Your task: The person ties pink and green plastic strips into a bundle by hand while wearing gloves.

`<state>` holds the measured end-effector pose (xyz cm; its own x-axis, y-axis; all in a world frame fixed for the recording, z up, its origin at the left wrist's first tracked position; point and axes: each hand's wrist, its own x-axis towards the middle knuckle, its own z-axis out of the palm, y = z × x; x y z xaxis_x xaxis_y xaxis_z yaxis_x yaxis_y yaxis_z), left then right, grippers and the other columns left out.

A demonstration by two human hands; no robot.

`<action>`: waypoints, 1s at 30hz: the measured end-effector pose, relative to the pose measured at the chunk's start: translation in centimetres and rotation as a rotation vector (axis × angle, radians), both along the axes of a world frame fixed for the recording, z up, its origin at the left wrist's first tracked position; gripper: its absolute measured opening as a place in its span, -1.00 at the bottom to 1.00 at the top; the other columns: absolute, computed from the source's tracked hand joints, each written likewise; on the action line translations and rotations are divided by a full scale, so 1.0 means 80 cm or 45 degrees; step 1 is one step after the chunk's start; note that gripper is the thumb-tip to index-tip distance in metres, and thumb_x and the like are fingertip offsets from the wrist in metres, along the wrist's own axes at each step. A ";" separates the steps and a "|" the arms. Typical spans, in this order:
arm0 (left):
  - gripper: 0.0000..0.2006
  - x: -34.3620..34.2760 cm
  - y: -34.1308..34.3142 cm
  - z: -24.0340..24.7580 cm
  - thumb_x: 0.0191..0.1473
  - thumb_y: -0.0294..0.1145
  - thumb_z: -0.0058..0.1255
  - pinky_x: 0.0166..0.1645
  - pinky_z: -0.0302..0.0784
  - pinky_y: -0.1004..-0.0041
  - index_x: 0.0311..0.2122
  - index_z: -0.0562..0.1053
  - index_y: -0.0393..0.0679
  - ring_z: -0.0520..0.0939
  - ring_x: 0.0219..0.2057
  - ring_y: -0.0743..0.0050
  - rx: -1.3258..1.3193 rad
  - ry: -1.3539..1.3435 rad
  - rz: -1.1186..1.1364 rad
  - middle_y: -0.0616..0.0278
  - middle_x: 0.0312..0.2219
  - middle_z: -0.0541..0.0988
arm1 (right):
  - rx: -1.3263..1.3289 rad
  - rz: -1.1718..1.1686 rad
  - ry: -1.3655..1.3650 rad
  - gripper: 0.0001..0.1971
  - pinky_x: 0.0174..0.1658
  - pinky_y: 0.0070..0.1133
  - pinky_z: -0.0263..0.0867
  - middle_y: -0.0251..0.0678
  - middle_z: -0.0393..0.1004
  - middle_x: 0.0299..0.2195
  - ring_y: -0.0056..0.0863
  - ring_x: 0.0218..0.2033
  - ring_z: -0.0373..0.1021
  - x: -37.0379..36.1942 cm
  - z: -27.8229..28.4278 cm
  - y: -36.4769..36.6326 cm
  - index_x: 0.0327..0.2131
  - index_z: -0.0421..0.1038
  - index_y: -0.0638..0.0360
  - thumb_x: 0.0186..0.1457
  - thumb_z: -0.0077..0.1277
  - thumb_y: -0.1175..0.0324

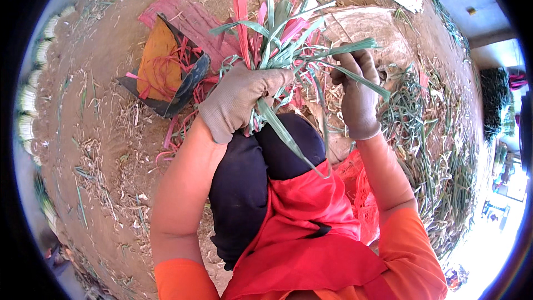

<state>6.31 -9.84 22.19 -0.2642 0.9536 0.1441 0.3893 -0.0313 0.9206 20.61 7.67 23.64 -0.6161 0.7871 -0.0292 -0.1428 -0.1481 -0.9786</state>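
My left hand [241, 97], in a grey-beige work glove, is closed around a loose bundle of green and pink plastic strips [280, 36] above my knees. The strips fan out past its far side, and one long green end hangs over my lap. To the right of the bundle, my gloved right hand [358, 86] is raised with its fingers pinched on a green strip [355, 49]. Another green strip passes in front of that hand's fingers and sticks out to the right.
At the left lies a cut-open black and orange container [161, 69] with pink strips in it, next to a faded pink sheet [191, 19]. A pale sack [377, 30] lies beyond my right hand. Green leaf scraps [438, 150] heap up at the right. White-and-green bundles [26, 100] line the left wall.
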 end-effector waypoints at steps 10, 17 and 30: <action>-0.61 0.015 0.006 0.018 0.12 -0.08 0.02 -0.36 0.40 0.54 -0.17 0.48 -0.26 0.50 -0.47 0.58 -0.297 -0.786 0.233 0.34 -0.48 0.52 | 0.300 0.204 0.056 -0.74 -0.24 -0.67 0.39 -0.37 0.45 -0.32 -0.65 -0.31 0.43 0.008 -0.011 -0.024 -0.05 0.30 0.29 0.17 -0.02 0.52; -0.78 0.030 0.018 0.047 0.11 -0.24 0.05 -0.54 0.18 0.66 -0.25 0.50 -0.18 0.34 -0.61 0.80 -0.458 -0.969 0.341 0.48 -0.56 0.45 | 0.532 0.056 -0.240 -0.82 -0.44 -0.68 0.22 -0.39 0.44 -0.49 -0.76 -0.48 0.29 -0.014 -0.027 0.003 -0.33 0.48 0.28 0.21 -0.04 0.36; -0.75 0.019 0.023 0.019 0.15 -0.28 0.01 -0.55 0.20 0.71 -0.22 0.51 -0.28 0.40 -0.61 0.77 -0.407 -0.987 0.321 0.42 -0.55 0.49 | 1.061 -0.002 -0.550 -0.79 -0.41 -0.34 0.27 -0.07 0.44 -0.58 -0.09 -0.53 0.40 -0.066 -0.059 0.039 -0.52 0.44 0.21 0.08 -0.03 0.30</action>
<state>7.79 -8.03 23.72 -0.3854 0.8179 -0.4273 -0.3890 0.2759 0.8790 15.35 10.78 18.88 -0.6822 0.6583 0.3182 0.2584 0.6242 -0.7373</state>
